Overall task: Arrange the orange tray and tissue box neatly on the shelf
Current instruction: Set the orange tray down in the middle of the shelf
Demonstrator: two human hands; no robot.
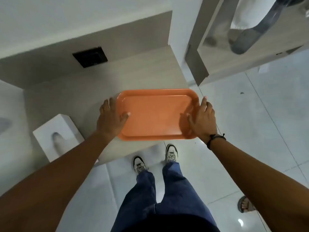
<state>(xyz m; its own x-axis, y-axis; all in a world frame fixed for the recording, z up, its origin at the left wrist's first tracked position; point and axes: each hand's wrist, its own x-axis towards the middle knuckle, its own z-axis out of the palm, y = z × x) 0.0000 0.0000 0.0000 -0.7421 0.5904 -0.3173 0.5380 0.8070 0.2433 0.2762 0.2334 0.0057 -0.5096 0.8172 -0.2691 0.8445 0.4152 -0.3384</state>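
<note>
An orange tray [155,114] lies flat at the front right corner of a pale wooden shelf [133,76], its near edge hanging slightly past the shelf's front. My left hand [111,118] grips the tray's left rim, thumb inside the tray. At the right rim my right hand [201,120] does the same, thumb inside, fingers along the outer edge. A white tissue box [57,136] with a tissue poking from its top slot stands at the shelf's front left, apart from the tray.
A black square socket plate [90,56] is set in the shelf's back panel. To the right stands another wooden unit with a mirror [250,30]. Below are glossy white floor tiles [250,123], my own legs and shoes, and another person's sandalled foot [245,204].
</note>
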